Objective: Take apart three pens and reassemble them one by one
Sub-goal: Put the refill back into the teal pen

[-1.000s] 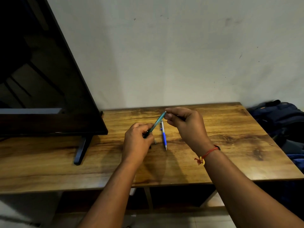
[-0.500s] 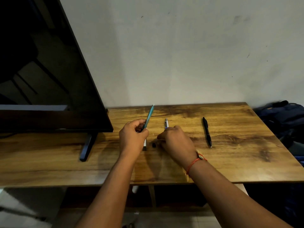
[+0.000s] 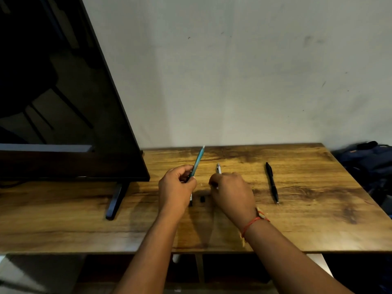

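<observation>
My left hand grips the lower end of a teal pen barrel, which points up and away over the wooden table. My right hand is down on the table with curled fingers, covering most of a blue-and-white pen; only the pen's far end shows. Its fingertips are hidden, so any hold is unclear. A small black pen part lies between my hands. Another small part peeks out under my left hand. A black pen lies whole to the right.
A large dark TV screen stands on the table's left, with its foot near my left hand. A dark blue bag sits beyond the table's right edge. A grey wall runs behind the table.
My right hand let go of the teal pen's upper end and dropped to the table over the blue-and-white pen. My left hand swung the teal barrel more upright.
</observation>
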